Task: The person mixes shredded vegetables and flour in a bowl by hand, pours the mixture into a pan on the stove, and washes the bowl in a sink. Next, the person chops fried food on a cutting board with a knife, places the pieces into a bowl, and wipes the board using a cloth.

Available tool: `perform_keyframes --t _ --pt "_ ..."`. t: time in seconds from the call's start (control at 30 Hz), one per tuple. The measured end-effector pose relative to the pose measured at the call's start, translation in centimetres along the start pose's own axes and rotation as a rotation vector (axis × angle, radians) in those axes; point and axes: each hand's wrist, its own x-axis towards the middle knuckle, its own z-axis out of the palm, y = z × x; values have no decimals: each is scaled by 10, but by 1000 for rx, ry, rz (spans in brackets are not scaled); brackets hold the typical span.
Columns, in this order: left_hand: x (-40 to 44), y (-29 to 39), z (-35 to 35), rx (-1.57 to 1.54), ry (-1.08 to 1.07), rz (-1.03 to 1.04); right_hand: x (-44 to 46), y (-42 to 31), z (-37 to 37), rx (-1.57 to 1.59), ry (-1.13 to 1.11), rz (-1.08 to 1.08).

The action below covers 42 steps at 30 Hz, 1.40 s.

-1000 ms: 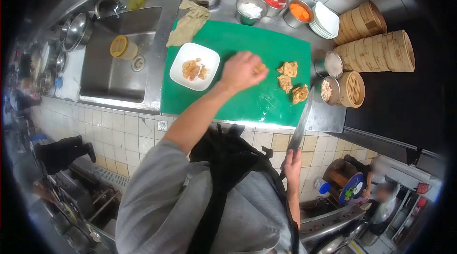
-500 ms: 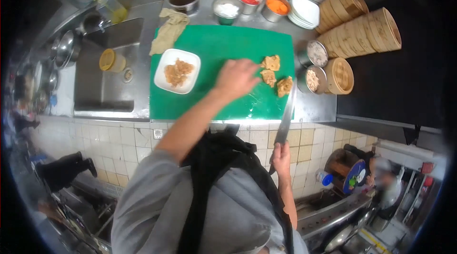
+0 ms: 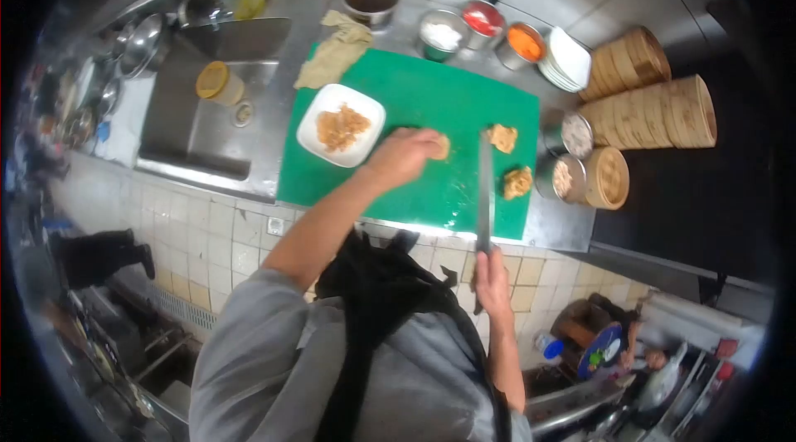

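Note:
On the green cutting board (image 3: 423, 102), my left hand (image 3: 404, 157) pinches a golden-brown food piece (image 3: 441, 147). My right hand (image 3: 491, 274) grips the handle of a long knife (image 3: 487, 193), whose blade points away from me over the board's right part. Two more brown pieces lie right of the blade, a far piece (image 3: 503, 138) and a near piece (image 3: 517, 182). Left of my left hand, a white square dish (image 3: 371, 110) holds chopped brown food (image 3: 342, 128).
A beige cloth (image 3: 336, 51) lies at the board's far left corner, beside a sink (image 3: 199, 123). Metal containers, stacked white plates (image 3: 566, 59) and bamboo steamers (image 3: 651, 114) stand behind and to the right. Other people are at the lower right.
One brown piece has left the group on the right, and my left hand now holds a piece. The knife has moved left, over the board. The dish holds more chopped food than a second ago.

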Motion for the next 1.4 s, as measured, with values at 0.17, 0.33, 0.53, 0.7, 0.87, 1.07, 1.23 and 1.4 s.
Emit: perform_keyframes --t 0.17,0.33,0.53,0.7,0.87,1.07,1.23,1.4 --pt "-23 12 1 -129 357 -237 20 -21 8 -237 -41 -206" --pt "-29 17 22 -246 447 -382 34 -32 14 -263 -30 -256" --pt "-23 3 31 -208 377 -307 37 -31 17 -319 -140 -196" --pt "-23 2 34 -183 372 -336 49 -33 26 -266 -216 -205" --pt "-22 1 36 -161 394 -334 103 -38 57 -311 -190 -214" --pt "-28 0 37 -128 376 -310 109 -61 34 -401 -134 -221" --pt "-28 1 39 -69 376 -289 69 -54 25 -377 -99 -209" --pt "-29 0 43 -61 414 -285 50 -58 27 -367 -182 -183"
